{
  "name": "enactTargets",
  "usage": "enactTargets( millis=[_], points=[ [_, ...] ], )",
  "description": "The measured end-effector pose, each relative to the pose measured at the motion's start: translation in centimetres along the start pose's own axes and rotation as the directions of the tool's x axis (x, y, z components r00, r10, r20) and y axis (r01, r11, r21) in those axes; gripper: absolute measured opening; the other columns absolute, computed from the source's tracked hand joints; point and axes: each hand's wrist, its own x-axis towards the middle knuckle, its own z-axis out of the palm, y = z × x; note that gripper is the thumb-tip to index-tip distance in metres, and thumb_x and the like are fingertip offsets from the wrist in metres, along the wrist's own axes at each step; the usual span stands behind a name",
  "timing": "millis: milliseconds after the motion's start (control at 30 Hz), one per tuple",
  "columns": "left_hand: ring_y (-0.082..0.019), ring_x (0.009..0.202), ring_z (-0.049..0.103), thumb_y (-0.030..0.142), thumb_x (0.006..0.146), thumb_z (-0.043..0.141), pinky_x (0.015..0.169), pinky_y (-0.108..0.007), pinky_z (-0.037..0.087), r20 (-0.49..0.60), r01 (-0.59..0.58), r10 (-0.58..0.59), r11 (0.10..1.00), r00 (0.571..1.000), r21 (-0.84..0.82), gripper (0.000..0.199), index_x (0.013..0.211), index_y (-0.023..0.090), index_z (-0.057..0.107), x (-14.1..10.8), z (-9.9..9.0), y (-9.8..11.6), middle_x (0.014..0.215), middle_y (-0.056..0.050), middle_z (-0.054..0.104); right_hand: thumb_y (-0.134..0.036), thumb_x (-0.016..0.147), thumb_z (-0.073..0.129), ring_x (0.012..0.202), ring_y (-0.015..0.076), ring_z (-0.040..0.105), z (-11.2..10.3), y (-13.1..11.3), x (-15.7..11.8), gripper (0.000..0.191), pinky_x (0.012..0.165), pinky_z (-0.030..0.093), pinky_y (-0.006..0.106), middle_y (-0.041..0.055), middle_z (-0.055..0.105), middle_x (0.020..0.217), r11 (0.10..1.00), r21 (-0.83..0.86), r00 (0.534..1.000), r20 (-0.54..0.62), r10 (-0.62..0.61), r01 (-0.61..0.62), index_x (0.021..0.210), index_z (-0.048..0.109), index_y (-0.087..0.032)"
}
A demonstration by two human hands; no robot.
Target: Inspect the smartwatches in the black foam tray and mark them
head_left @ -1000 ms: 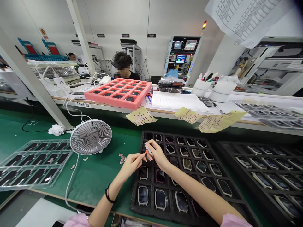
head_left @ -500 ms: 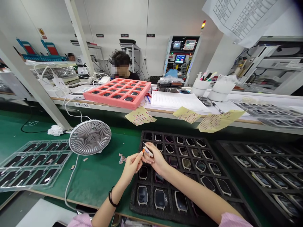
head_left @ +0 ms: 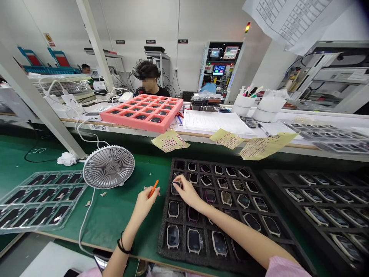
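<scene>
My left hand (head_left: 146,198) is closed round a slim orange stick-like tool (head_left: 154,188), held above the green mat, its tip pointing up. My right hand (head_left: 186,192) is over the left side of a black foam tray (head_left: 163,242). Its thumb and fingers grip a watch case (head_left: 175,187) at a slot in the left column; the fingers cover part of it. Other watch cases, such as a pale-framed one (head_left: 173,236), lie in the slots around my right hand and under my forearm.
A grey fan (head_left: 111,167) stands left on the green mat (head_left: 115,219), beside a clear tray of dark parts (head_left: 43,200). Another black tray (head_left: 288,207) lies right. The shelf ahead bears a pink foam tray (head_left: 161,125), papers (head_left: 213,121) and a pen cup (head_left: 243,104). A co-worker (head_left: 148,79) sits beyond.
My hands were together over the tray, the orange tool's tip at the watch case. My left hand has drawn away left with the tool; my right hand has lowered the case to the tray slot.
</scene>
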Motion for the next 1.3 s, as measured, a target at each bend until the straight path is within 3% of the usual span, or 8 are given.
enactTargets(
  millis=[200, 367, 533, 700, 933, 1033, 1133, 1300],
  points=[
    [-0.014, 0.051, 0.044, 0.053, 0.079, 0.050, 0.053, -0.023, 0.029, 0.012, 0.003, -0.006, 0.973, 1.000, 0.232, 0.042, 0.062, 0.017, 0.063, -0.4, -0.5, -0.7, 0.053, 0.000, 0.053, -0.018, 0.078, 0.056, 0.088, 0.0212, 0.055, -1.1, -0.7, -0.4, 0.012, 0.085, 0.041, 0.038, 0.0039, 0.057, 0.091, 0.972, -0.210, 0.991, 0.112, -0.078, 0.100, 0.089, 0.058, -0.023],
    [-0.021, 0.057, 0.058, 0.044, 0.085, 0.045, 0.053, -0.023, 0.030, -0.012, 0.038, -0.036, 0.906, 0.999, 0.422, 0.034, 0.069, 0.021, 0.064, -0.2, -1.9, -1.1, 0.059, -0.004, 0.061, -0.017, 0.086, 0.045, 0.084, 0.0238, 0.058, -5.2, -1.0, -1.3, 0.011, 0.078, 0.044, 0.037, 0.0096, 0.061, 0.092, 0.756, -0.653, 0.998, 0.056, -0.007, 0.042, 0.092, 0.054, -0.019],
    [-0.026, 0.066, 0.064, 0.045, 0.086, 0.046, 0.052, -0.024, 0.031, -0.082, 0.120, -0.090, 0.838, 0.993, 0.533, 0.026, 0.086, 0.022, 0.060, -0.1, -2.1, -0.7, 0.069, -0.007, 0.067, -0.017, 0.084, 0.049, 0.096, 0.0326, 0.056, -5.5, -0.3, -2.6, 0.010, 0.079, 0.043, 0.041, 0.0162, 0.064, 0.089, 0.713, -0.700, 0.997, 0.034, 0.066, -0.023, 0.089, 0.057, -0.018],
    [-0.025, 0.069, 0.064, 0.047, 0.087, 0.044, 0.058, -0.026, 0.037, 0.015, 0.053, -0.066, 0.899, 0.998, 0.434, 0.028, 0.091, 0.023, 0.059, -0.6, -1.1, 1.0, 0.078, -0.005, 0.069, -0.024, 0.078, 0.061, 0.093, 0.0281, 0.058, -5.0, 0.3, -2.6, 0.015, 0.078, 0.042, 0.037, 0.0108, 0.066, 0.094, 0.763, -0.643, 0.990, 0.059, 0.131, -0.063, 0.093, 0.060, -0.021],
    [-0.019, 0.067, 0.057, 0.047, 0.089, 0.043, 0.062, -0.026, 0.035, 0.185, -0.066, 0.022, 0.970, 0.982, 0.235, 0.031, 0.090, 0.020, 0.059, -1.4, 1.4, 2.7, 0.074, -0.002, 0.062, -0.026, 0.079, 0.059, 0.069, 0.0177, 0.059, -5.6, 1.1, -2.6, 0.028, 0.064, 0.041, 0.028, 0.0008, 0.064, 0.073, 0.898, -0.419, 0.979, 0.081, 0.185, -0.135, 0.106, 0.062, -0.021],
    [-0.013, 0.054, 0.045, 0.051, 0.090, 0.038, 0.053, -0.023, 0.031, 0.314, -0.061, 0.056, 0.998, 0.948, 0.004, 0.037, 0.089, 0.019, 0.057, -1.6, 2.6, 3.5, 0.060, 0.004, 0.049, -0.034, 0.079, 0.061, 0.062, 0.0139, 0.056, -5.6, 0.3, -2.8, 0.030, 0.057, 0.039, 0.025, -0.0015, 0.060, 0.069, 0.974, 0.078, 0.977, 0.056, 0.207, -0.211, 0.106, 0.059, -0.020],
    [-0.007, 0.041, 0.024, 0.057, 0.087, 0.038, 0.041, -0.020, 0.022, 0.476, 0.115, 0.010, 0.966, 0.879, -0.233, 0.042, 0.086, 0.019, 0.053, -1.8, 4.1, 4.6, 0.052, 0.010, 0.033, -0.041, 0.073, 0.070, 0.054, 0.0111, 0.053, -5.1, -1.3, -2.8, 0.033, 0.047, 0.034, 0.021, -0.0039, 0.057, 0.065, 0.744, 0.614, 0.959, 0.078, 0.274, -0.263, 0.097, 0.058, -0.022],
    [-0.004, 0.036, 0.017, 0.062, 0.082, 0.044, 0.034, -0.017, 0.016, 0.486, 0.201, -0.004, 0.913, 0.874, -0.354, 0.044, 0.080, 0.019, 0.050, -1.9, 5.9, 6.1, 0.050, 0.012, 0.030, -0.039, 0.073, 0.072, 0.043, 0.0080, 0.047, -4.0, -3.3, -2.9, 0.027, 0.036, 0.024, 0.018, -0.0036, 0.056, 0.057, 0.530, 0.795, 0.947, 0.168, 0.275, -0.295, 0.079, 0.055, -0.019]
  ],
)
